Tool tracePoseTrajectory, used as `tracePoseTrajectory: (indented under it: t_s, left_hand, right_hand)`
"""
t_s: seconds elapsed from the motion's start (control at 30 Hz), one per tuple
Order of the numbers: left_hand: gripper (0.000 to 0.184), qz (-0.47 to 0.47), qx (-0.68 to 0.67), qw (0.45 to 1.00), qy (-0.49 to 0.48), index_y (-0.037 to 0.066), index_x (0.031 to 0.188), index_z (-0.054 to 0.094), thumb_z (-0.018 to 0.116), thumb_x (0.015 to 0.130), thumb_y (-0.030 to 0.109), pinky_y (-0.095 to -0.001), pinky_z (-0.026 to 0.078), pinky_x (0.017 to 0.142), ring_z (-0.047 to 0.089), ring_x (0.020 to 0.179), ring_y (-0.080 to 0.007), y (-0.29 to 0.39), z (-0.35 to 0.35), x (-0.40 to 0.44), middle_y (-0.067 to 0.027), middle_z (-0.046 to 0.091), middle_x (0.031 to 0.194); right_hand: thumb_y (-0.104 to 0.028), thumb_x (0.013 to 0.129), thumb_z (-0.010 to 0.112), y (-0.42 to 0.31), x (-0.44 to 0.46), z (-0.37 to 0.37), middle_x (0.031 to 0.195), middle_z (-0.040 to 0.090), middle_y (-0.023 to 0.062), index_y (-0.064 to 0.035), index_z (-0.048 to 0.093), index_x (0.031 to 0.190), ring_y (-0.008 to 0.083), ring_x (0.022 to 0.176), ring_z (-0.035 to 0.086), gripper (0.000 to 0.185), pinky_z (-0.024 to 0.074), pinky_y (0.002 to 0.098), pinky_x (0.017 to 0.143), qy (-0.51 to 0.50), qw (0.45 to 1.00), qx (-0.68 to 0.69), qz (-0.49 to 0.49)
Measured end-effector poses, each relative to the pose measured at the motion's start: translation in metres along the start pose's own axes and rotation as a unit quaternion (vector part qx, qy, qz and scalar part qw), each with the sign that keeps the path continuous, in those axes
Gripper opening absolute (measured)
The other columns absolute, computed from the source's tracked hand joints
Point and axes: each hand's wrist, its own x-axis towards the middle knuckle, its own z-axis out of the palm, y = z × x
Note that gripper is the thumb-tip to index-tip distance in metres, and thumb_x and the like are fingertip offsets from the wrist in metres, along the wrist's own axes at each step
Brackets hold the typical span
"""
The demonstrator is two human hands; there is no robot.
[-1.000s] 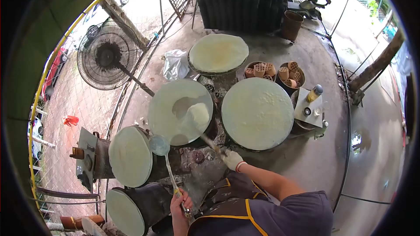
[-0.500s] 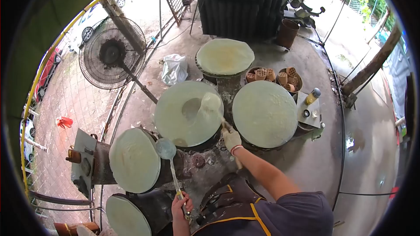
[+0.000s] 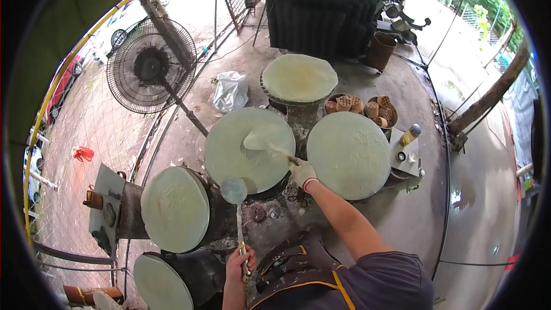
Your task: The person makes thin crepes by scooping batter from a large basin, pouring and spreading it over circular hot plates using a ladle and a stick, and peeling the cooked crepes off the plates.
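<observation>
My right hand (image 3: 302, 172), in a pale glove, grips a wooden-handled spreader. The pale blade of the spreader (image 3: 261, 140) lies on the batter sheet over the middle round griddle (image 3: 224, 158). My bare left hand (image 3: 241, 263) is wrapped round the handle of a long metal ladle (image 3: 233, 190). The ladle's bowl, coated with pale batter, is at the front edge of that griddle; whether it touches cannot be made out. Close to my right hand is another batter-covered griddle (image 3: 349, 155).
More batter-covered griddles stand at the far side (image 3: 300, 77), left (image 3: 175, 209) and lower left (image 3: 162, 284). A large fan (image 3: 151, 68) stands at the left. Tubs hold perforated clay-coloured cylinders (image 3: 344, 103). A yellow-labelled bottle (image 3: 410, 134) is on a side plate at the right.
The spreader blade has swung left toward the middle of the griddle, and my right hand has shifted slightly. The ladle has moved right and stands more upright. The view has shifted a little.
</observation>
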Motion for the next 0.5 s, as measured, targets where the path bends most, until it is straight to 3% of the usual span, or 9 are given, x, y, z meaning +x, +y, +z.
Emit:
tracePoseTrajectory:
  t_s: [0.03,0.17,0.23,0.27,0.37,0.4,0.5]
  left_hand:
    - [0.017,-0.01,-0.009,1.0,-0.002,0.001,0.101,0.048,0.05,0.084,0.001,-0.0272,0.037,0.045,0.044,0.053,-0.0149,-0.002,0.005,0.003,-0.0132,0.052,0.084]
    - [0.014,-0.035,-0.029,0.999,0.007,0.001,0.101,0.048,0.048,0.087,0.004,-0.025,0.035,0.043,0.042,0.053,-0.0133,-0.015,0.021,0.007,-0.0123,0.051,0.082]
    - [0.013,-0.041,-0.041,0.998,0.017,0.002,0.101,0.048,0.047,0.088,0.005,-0.0242,0.034,0.042,0.042,0.052,-0.0126,-0.022,0.031,0.008,-0.0116,0.051,0.081]
    - [0.012,-0.041,-0.057,0.997,0.026,0.002,0.101,0.048,0.047,0.089,0.005,-0.0238,0.034,0.041,0.042,0.051,-0.0123,-0.025,0.033,0.009,-0.0113,0.051,0.08]
    - [0.011,-0.037,-0.091,0.993,0.063,0.002,0.1,0.048,0.046,0.09,0.006,-0.0232,0.032,0.039,0.04,0.048,-0.0115,-0.038,0.04,0.008,-0.0101,0.049,0.077]
    - [0.011,-0.034,-0.089,0.992,0.08,0.002,0.099,0.048,0.046,0.09,0.007,-0.0231,0.031,0.038,0.04,0.047,-0.0113,-0.042,0.043,0.007,-0.0095,0.048,0.075]
    - [0.006,-0.032,-0.068,0.989,0.126,0.003,0.093,0.048,0.047,0.09,0.009,-0.0236,0.029,0.034,0.037,0.042,-0.0107,-0.042,0.049,0.013,-0.0064,0.045,0.067]
  right_hand:
    - [-0.021,0.088,0.051,-0.005,0.006,-0.003,0.076,0.064,0.0136,-0.0091,0.062,0.112,0.0213,0.061,0.059,0.029,0.0459,0.034,0.06,0.063,0.997,0.042,0.027]
    - [-0.021,0.087,0.051,-0.009,0.002,0.001,0.079,0.065,0.0172,-0.008,0.062,0.111,0.0282,0.069,0.062,0.03,0.0472,0.0368,0.065,-0.071,0.99,-0.107,-0.059]
    - [-0.024,0.086,0.051,-0.058,0.015,-0.021,0.082,0.065,0.0196,-0.0075,0.061,0.112,0.0322,0.075,0.064,0.032,0.048,0.0378,0.068,-0.174,0.969,-0.157,-0.075]
    - [-0.031,0.085,0.051,-0.04,0.04,-0.013,0.081,0.064,0.0223,-0.0057,0.061,0.11,0.0347,0.076,0.063,0.037,0.0483,0.038,0.069,-0.145,0.973,-0.143,-0.112]
    - [-0.033,0.085,0.051,-0.006,0.079,-0.007,0.092,0.062,0.0236,-0.0065,0.062,0.106,0.0392,0.089,0.059,0.036,0.0476,0.0428,0.077,-0.106,0.992,-0.071,0.007]
    - [-0.033,0.085,0.052,-0.034,0.051,-0.018,0.089,0.064,0.0232,-0.0041,0.064,0.099,0.0356,0.086,0.063,0.034,0.0485,0.0406,0.073,-0.116,0.973,-0.199,-0.008]
    - [-0.021,0.088,0.054,0.006,0.041,-0.009,0.072,0.062,0.0038,-0.0026,0.063,0.106,0.0118,0.058,0.056,0.027,0.0454,0.0291,0.055,-0.246,0.968,-0.013,-0.038]
